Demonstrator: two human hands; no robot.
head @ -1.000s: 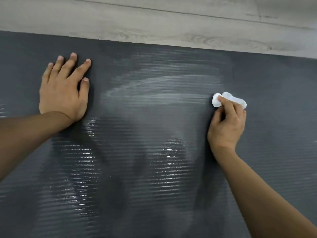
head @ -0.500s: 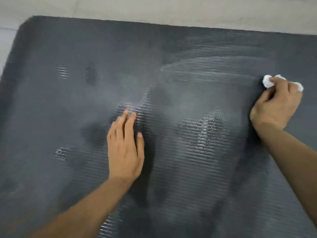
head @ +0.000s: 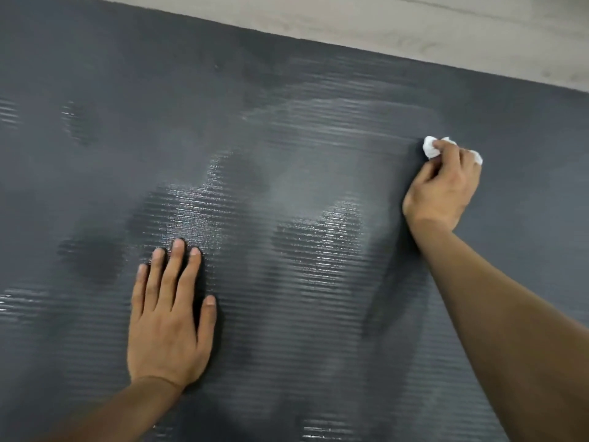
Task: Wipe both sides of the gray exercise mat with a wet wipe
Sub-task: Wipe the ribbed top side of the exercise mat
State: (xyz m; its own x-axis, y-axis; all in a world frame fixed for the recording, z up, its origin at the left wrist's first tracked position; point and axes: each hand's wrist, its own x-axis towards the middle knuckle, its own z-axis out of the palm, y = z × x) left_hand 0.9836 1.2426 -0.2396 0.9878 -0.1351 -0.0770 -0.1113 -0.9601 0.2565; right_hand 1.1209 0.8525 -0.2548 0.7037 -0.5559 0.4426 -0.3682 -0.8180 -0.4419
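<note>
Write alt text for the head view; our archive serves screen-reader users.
A right hand grips a crumpled white wet wipe against a ribbed dark gray exercise mat streaked with moisture, while the left hand rests flat on it.

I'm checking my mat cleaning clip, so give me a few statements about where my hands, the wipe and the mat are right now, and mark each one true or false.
1. The right hand holds a crumpled white wet wipe against the gray mat. True.
2. The left hand is clenched in a fist. False: it lies flat on the mat, fingers straight.
3. Shiny wet streaks show on the mat between the two hands. True.
4. The mat is rolled up. False: it lies spread flat.
5. Light wood-look floor shows beyond the mat's far edge. True.
</note>
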